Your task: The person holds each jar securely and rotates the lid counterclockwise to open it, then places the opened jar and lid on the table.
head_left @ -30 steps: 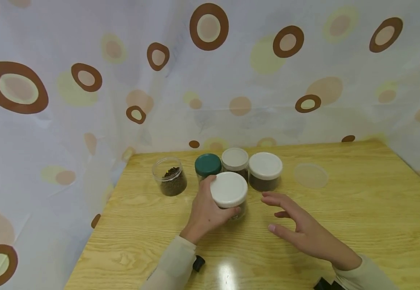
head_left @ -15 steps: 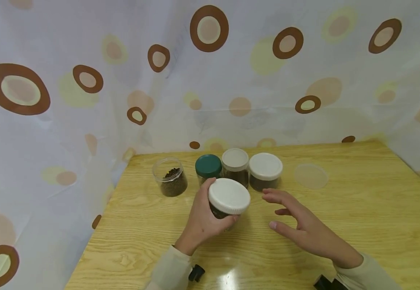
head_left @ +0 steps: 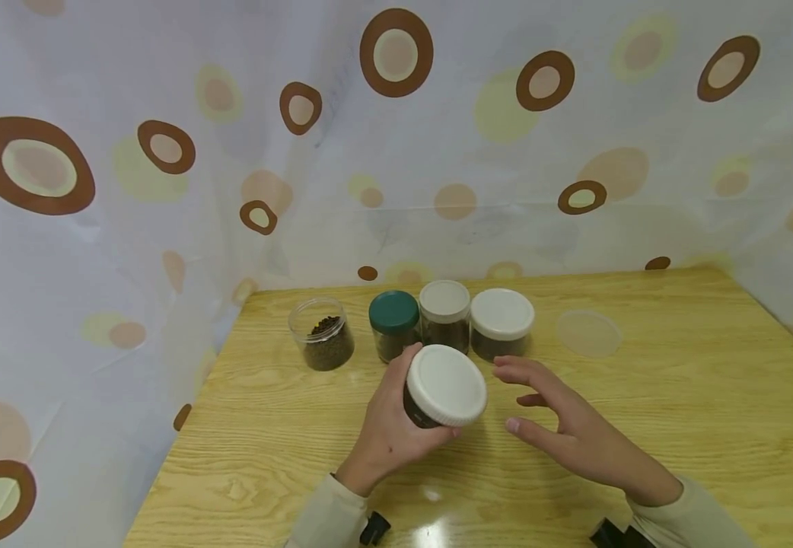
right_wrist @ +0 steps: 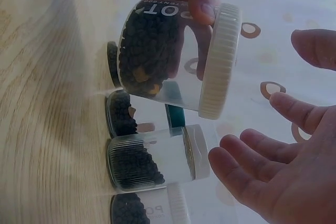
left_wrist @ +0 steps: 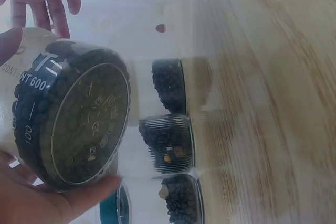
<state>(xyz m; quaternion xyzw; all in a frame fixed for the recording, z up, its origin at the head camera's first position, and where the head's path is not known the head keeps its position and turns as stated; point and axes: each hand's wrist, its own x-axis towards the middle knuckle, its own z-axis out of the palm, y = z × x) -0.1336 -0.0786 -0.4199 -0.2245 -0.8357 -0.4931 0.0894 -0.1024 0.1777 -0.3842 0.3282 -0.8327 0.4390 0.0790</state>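
Patterned white sheet (head_left: 437, 152) behind, pale wood-grain table (head_left: 266, 464) below.

Left hand (head_left: 391, 430): fingers and thumb wrapped round a clear, dark-filled plastic jar (right_wrist: 152, 51) with a ribbed white screw-type lid (right_wrist: 221, 59). Jar is off the table, tilted, lid toward the right hand; its base shows in the left wrist view. Lid is on.

Right hand (head_left: 568, 430): holds nothing, fingers apart, palm toward the jar, not touching it.

Just past left fingertips: short clear jar with dark green lid (head_left: 395, 326). Right of it, beyond the held jar: ribbed clear jar with off-white lid (head_left: 445, 320). Next, beyond right fingertips: wide clear jar with white lid (head_left: 502, 323). All three hold dark contents.

Ahead-left of left hand, apart from the row: lidless clear jar (head_left: 326, 348), partly filled. Ahead of right hand: thin translucent disc (head_left: 589, 333), flat.

My read: step in hand is presenting the jar to the right hand. Next move calls for right fingers round the lid rim, left grip steady; tilt could spill contents if the lid comes off.
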